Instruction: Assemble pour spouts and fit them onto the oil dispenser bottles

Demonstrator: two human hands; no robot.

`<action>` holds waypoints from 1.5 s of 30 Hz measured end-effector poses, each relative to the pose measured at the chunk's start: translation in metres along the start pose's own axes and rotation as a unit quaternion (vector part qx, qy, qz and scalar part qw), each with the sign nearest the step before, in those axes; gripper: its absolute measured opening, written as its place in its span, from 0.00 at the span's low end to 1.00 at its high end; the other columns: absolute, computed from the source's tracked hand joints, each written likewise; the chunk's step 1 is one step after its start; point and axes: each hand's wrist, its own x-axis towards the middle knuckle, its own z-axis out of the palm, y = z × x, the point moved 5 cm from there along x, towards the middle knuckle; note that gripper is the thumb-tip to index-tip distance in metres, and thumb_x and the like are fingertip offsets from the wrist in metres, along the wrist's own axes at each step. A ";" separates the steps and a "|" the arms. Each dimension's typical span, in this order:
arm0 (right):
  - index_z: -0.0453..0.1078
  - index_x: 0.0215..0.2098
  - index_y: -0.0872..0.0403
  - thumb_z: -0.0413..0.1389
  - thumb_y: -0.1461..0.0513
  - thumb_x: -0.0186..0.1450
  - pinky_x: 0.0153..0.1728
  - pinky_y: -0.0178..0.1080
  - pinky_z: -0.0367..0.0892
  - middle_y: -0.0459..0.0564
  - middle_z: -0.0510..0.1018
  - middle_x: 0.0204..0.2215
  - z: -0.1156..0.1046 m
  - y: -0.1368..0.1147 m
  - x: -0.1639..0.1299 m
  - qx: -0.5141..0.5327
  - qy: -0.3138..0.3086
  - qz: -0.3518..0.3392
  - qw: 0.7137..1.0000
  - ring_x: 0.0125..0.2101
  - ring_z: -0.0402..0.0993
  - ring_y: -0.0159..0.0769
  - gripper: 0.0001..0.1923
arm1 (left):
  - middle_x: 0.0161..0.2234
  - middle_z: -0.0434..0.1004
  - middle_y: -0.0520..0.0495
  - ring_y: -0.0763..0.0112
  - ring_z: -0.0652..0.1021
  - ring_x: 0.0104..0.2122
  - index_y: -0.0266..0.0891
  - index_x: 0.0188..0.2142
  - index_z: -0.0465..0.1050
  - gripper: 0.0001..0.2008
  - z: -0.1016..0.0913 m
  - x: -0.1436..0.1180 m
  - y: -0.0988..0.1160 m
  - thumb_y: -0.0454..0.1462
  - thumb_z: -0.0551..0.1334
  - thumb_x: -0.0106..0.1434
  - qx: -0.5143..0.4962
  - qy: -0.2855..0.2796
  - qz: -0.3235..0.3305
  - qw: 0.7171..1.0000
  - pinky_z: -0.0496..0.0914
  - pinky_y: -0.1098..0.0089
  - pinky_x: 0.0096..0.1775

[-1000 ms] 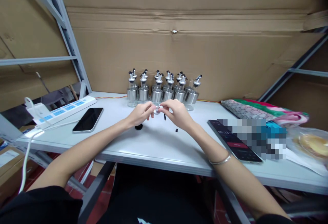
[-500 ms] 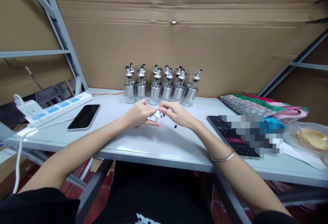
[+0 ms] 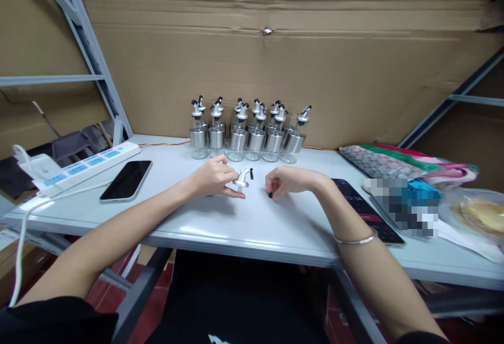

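While the left hand [image 3: 214, 176] pinches a small silver and white pourer cap with a short spout [image 3: 240, 179] between thumb and fingertips, the right hand [image 3: 285, 181] is curled narrow, its fingertips down on a tiny black plug [image 3: 270, 195] lying on the white worktop [image 3: 252, 226]. The cap looks light and stiff, probably smooth metal and plastic, so I judge it a little slippery; the round collar seems the best place to hold, not the thin spout. The plug is very small and could easily roll or slip away. It lies just right of the cap, between both hands. Another small black piece [image 3: 251, 174] sits just beyond the cap. Farther back stands a group of glass bottles with steel bands and pourer tops [image 3: 246, 139]. To the far left lies a black phone [image 3: 126, 180].
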 end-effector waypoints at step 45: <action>0.72 0.37 0.55 0.54 0.55 0.62 0.34 0.37 0.64 0.44 0.66 0.24 0.014 -0.061 0.013 0.626 0.069 -0.138 0.765 0.27 0.63 0.29 0.12 | 0.17 0.69 0.53 0.75 0.68 0.19 0.39 0.22 0.62 0.25 0.001 -0.003 -0.003 0.55 0.50 0.63 -0.004 0.055 0.000 0.998 0.65 0.68 0.33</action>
